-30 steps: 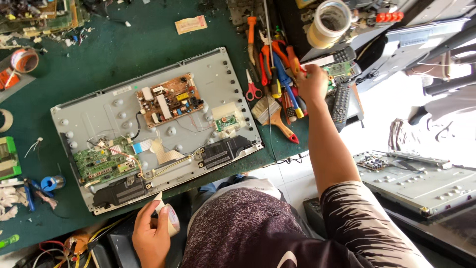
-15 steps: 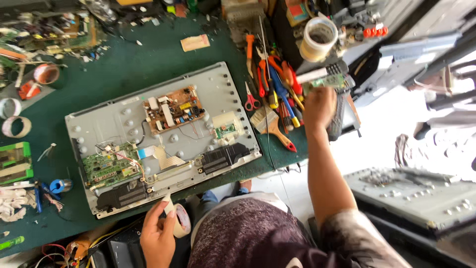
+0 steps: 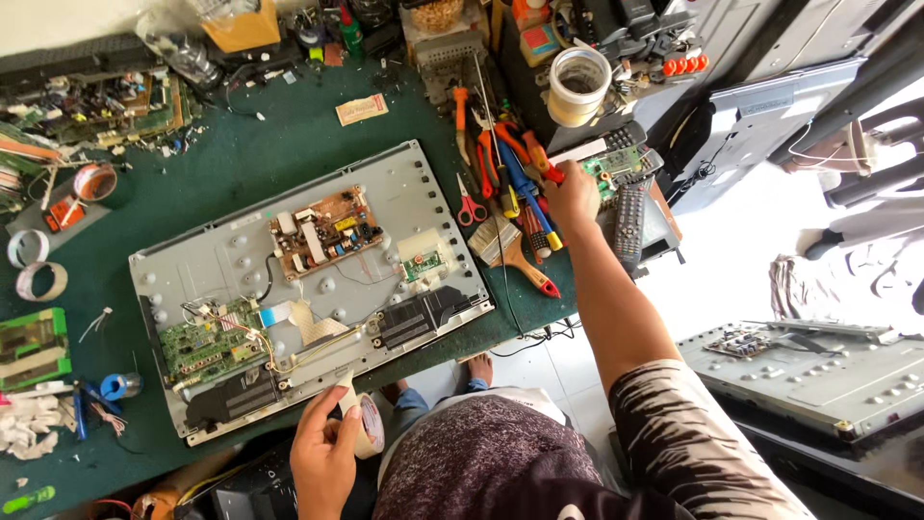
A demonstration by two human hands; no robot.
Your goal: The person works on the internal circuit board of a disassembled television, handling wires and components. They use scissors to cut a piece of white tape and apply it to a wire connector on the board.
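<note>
Tape rolls [image 3: 38,265] at far left on the green bench mat [image 3: 221,164], a small green circuit board [image 3: 34,347] and a blue spool [image 3: 120,385] just below them. Farther right, opened grey television back panel [image 3: 385,183] lying flat and skewed on the mat, carrying a green main board [image 3: 207,337] at lower left, a brown power board [image 3: 327,229] near the middle, black speakers [image 3: 423,316] along the near edge. At that near edge, left hand [image 3: 325,453], fingers curled around a roll of pale masking tape [image 3: 369,429], thumb on top, roll touching the panel's rim. Right of the panel, red-handled scissors [image 3: 470,205], a paintbrush [image 3: 520,258], a heap of screwdrivers and pliers [image 3: 510,164] with red, orange and blue handles. Right hand [image 3: 573,197] stretched out over that heap, fingers closed on a red-handled tool [image 3: 549,171]; exact kind hard to tell. Just beyond, a small green board [image 3: 608,169] and a dark remote control [image 3: 630,221], a pale plastic tub [image 3: 579,85] above. Second grey panel [image 3: 818,371] down at far right.
</note>
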